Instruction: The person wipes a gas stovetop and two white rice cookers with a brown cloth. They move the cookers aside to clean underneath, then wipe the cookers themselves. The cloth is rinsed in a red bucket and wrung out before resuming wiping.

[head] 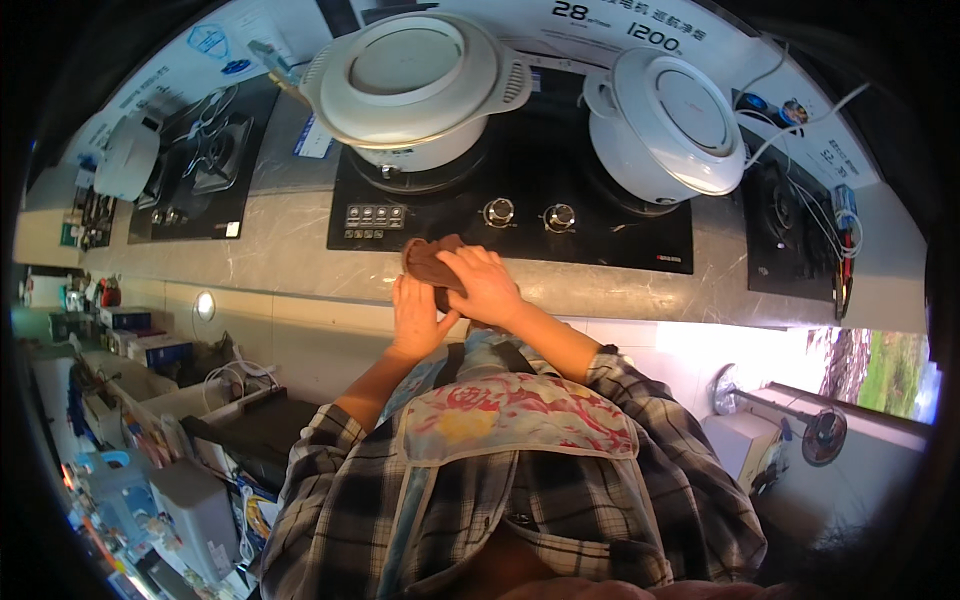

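Note:
A folded brown cloth (431, 260) lies at the front edge of the grey stone-look counter (300, 255), just below the black glass cooktop (450, 232). My right hand (484, 283) rests on top of it, fingers spread over the fabric and gripping its right side. Against the cloth's lower left side is my left hand (418, 315), its thumb and fingers on either side of a fold. Part of the cloth is hidden beneath both hands. Two metal knobs (499, 213) sit on the cooktop above my hands.
A large lidded white pot (420, 142) stands on the left burner, a smaller white pot (630, 142) on the right one. More cooktops flank them, the left one (202, 172) and the right one (787, 225), with loose cables. Cartons (157, 349) and a fan (823, 435) stand behind.

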The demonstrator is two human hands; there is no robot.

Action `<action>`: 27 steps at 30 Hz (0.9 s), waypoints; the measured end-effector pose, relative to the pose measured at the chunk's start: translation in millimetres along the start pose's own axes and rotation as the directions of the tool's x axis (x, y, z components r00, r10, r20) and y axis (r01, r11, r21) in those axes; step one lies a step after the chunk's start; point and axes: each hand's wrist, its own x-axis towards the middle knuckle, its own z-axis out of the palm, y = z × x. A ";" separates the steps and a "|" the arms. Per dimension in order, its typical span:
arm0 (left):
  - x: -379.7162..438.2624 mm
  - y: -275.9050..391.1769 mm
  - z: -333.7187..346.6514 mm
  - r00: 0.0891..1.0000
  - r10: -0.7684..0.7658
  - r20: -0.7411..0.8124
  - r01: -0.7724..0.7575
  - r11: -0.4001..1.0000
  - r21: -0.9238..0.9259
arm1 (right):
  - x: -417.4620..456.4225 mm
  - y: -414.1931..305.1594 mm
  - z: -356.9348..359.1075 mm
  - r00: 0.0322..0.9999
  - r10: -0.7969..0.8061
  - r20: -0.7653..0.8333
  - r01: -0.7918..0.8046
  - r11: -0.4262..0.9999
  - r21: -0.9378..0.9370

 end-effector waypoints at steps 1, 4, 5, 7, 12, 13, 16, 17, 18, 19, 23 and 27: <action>6.9 -0.6 1.1 1.000 -0.020 0.006 0.019 1.000 0.023 | 4.4 -0.1 0.3 1.000 0.026 -0.011 -0.026 0.999 -0.027; 26.4 6.8 10.2 0.997 0.042 -0.071 -0.039 0.998 0.046 | 0.5 9.1 -0.7 0.995 0.051 -0.089 -0.062 0.990 -0.128; 31.3 11.3 10.9 0.995 0.082 -0.050 -0.079 0.995 0.065 | -3.4 14.3 -3.5 0.991 0.042 -0.125 -0.058 0.991 -0.123; 37.4 22.3 16.1 0.991 0.125 0.050 -0.128 0.989 0.075 | -17.5 21.9 -14.5 0.986 0.068 -0.154 -0.087 0.989 -0.119; 57.5 75.3 54.8 0.947 0.279 0.158 -0.271 0.960 -0.070 | -73.2 54.1 -54.8 0.948 0.178 -0.264 -0.225 0.961 -0.160; 60.3 90.1 62.5 0.933 0.309 0.187 -0.295 0.951 -0.098 | -88.0 61.4 -63.4 0.938 0.202 -0.281 -0.256 0.952 -0.169; 69.0 134.7 91.6 0.876 0.404 0.261 -0.366 0.912 -0.185 | -134.5 77.2 -97.6 0.894 0.316 -0.318 -0.387 0.902 -0.192; 74.2 149.9 101.6 0.852 0.444 0.279 -0.392 0.892 -0.224 | -151.9 87.1 -105.4 0.874 0.335 -0.353 -0.421 0.884 -0.204; 80.4 164.2 112.2 0.826 0.481 0.294 -0.415 0.872 -0.259 | -168.3 98.6 -112.8 0.852 0.350 -0.388 -0.453 0.866 -0.213; 86.1 177.8 121.4 0.799 0.503 0.329 -0.435 0.862 -0.262 | -182.5 111.0 -120.6 0.832 0.354 -0.427 -0.478 0.848 -0.228; 105.7 223.1 156.5 0.703 0.601 0.380 -0.529 0.799 -0.285 | -228.3 159.8 -167.6 0.714 0.412 -0.566 -0.629 0.734 -0.258; 100.4 235.6 165.5 0.663 0.633 0.399 -0.554 0.774 -0.307 | -264.7 211.0 -219.8 0.579 0.489 -0.652 -0.750 0.632 -0.193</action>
